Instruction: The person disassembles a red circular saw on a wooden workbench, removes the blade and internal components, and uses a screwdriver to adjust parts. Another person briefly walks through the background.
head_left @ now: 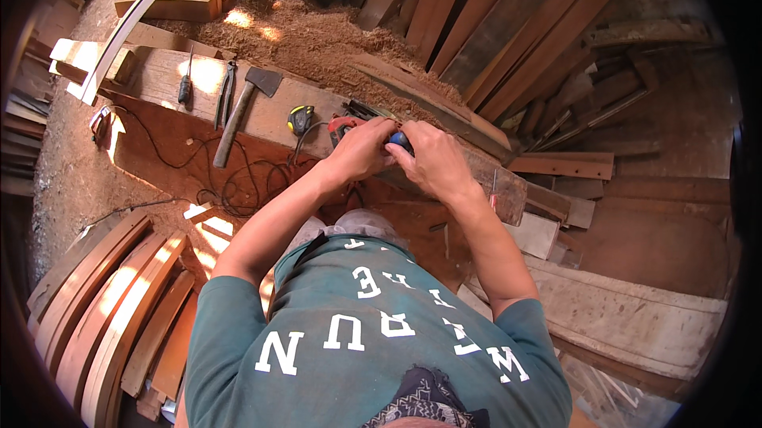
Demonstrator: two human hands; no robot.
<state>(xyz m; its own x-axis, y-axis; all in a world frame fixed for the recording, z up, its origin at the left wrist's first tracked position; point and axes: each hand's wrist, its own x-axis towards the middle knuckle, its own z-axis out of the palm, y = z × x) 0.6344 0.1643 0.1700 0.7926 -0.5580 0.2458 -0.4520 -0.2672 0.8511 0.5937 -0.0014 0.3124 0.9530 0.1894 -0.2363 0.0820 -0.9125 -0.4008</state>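
Nearest my view is a green shirt, with two bare forearms stretching beyond it. The hands are close together: the left hand curls by the red tool, its fingertips hidden from me, so I can't tell how firmly it holds. The right hand is wrapped around a blue rounded piece; whether that joins the red tool, I can't tell.

The red tool lies on the wooden tabletop. I expect it to be hard-cased, stiff and fairly heavy, so I'd hold it by the body, clear of the dark end. The blue piece looks smooth and perhaps slippery, best gripped around its full roundness.

To the left, along the tabletop, I see a yellow-and-black tape measure, a hatchet, pincers and a screwdriver. Beyond lie sawdust and leaning planks.
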